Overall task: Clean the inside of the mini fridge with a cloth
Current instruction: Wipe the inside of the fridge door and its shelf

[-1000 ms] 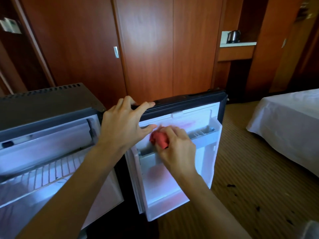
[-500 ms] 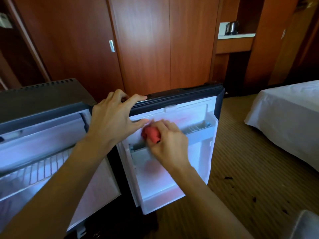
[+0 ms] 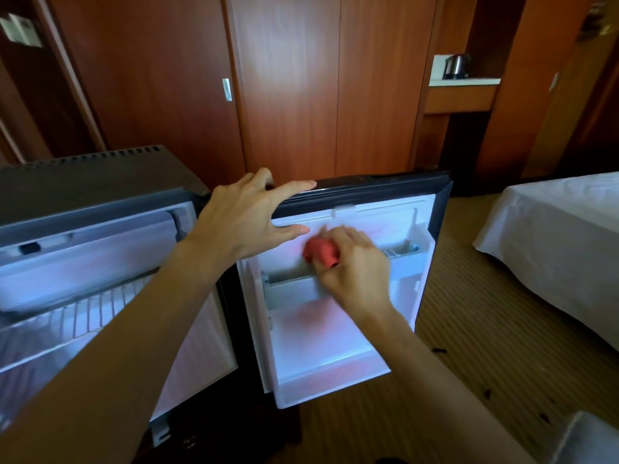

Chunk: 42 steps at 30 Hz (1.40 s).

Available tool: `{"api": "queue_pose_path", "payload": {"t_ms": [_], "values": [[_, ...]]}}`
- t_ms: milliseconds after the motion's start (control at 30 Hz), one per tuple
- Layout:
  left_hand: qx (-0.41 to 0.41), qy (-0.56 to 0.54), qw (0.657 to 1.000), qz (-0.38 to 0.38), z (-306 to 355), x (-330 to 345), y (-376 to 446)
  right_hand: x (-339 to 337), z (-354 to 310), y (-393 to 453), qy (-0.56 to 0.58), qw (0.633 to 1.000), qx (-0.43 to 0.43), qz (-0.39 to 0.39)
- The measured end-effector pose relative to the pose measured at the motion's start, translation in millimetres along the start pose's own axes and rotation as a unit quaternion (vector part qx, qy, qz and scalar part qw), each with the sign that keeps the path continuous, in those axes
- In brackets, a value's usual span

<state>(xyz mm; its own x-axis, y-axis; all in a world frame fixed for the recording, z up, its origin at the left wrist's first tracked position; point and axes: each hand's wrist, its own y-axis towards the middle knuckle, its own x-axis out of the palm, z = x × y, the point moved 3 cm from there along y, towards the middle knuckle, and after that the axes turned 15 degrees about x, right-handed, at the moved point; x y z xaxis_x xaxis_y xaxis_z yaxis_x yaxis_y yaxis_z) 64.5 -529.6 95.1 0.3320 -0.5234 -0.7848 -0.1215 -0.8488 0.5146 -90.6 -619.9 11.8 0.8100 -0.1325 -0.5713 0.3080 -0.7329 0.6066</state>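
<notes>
The black mini fridge (image 3: 97,182) stands at the left with its door (image 3: 378,189) swung open toward me. My left hand (image 3: 248,219) rests on the door's top edge, fingers over the rim and thumb against the white inner panel. My right hand (image 3: 355,269) grips a bunched red cloth (image 3: 321,251) and presses it against the door's inner panel just above the upper door shelf (image 3: 402,259). A wire rack (image 3: 77,316) shows inside the lit fridge cavity.
Wooden wardrobe doors (image 3: 284,95) stand behind the fridge. A bed with white sheets (image 3: 556,242) lies at the right. A kettle (image 3: 455,67) sits on a shelf at the back right. Striped carpet (image 3: 469,329) with dark specks covers the floor.
My right hand has shifted the red cloth a little along the door's upper inner panel. My left hand stays on the door's top edge. The camera view has moved slightly.
</notes>
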Motion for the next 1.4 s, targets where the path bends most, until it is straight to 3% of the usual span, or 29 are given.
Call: {"api": "queue_pose_path", "payload": {"t_ms": [167,400,633,800,867,1000,1067,1267,1400], "values": [[0.018,0.006,1.000,0.004,-1.8,0.9,-1.0,-18.7,44.5,17.0,-0.013,0.994,0.096,0.054],[0.014,0.009,1.000,-0.001,-1.8,1.4,-0.9,8.9,-6.6,-4.5,0.014,0.999,-0.010,0.028],[0.024,0.021,0.999,0.008,-3.5,3.2,-1.9,-24.1,46.9,20.9,-0.006,0.993,0.076,0.090],[0.021,0.017,1.000,0.007,-3.9,4.3,-1.4,15.9,-19.7,-10.6,0.027,0.999,-0.018,0.044],[0.023,0.017,1.000,0.009,-4.2,3.9,-2.0,9.8,-13.2,-8.8,0.023,0.998,-0.037,0.035],[0.027,0.017,0.999,0.009,-3.6,3.2,-2.9,-24.8,46.3,19.2,-0.004,0.993,0.088,0.082],[0.030,0.028,0.999,0.010,-3.1,4.0,-2.1,-22.9,46.6,22.9,-0.011,0.990,0.109,0.094],[0.024,0.020,0.999,0.016,-3.1,2.2,-1.1,23.9,-36.3,-17.7,0.021,0.997,-0.054,0.040],[0.023,0.003,1.000,0.010,-4.3,1.8,-3.6,-2.4,1.9,-3.2,0.000,0.999,-0.033,0.024]]}}
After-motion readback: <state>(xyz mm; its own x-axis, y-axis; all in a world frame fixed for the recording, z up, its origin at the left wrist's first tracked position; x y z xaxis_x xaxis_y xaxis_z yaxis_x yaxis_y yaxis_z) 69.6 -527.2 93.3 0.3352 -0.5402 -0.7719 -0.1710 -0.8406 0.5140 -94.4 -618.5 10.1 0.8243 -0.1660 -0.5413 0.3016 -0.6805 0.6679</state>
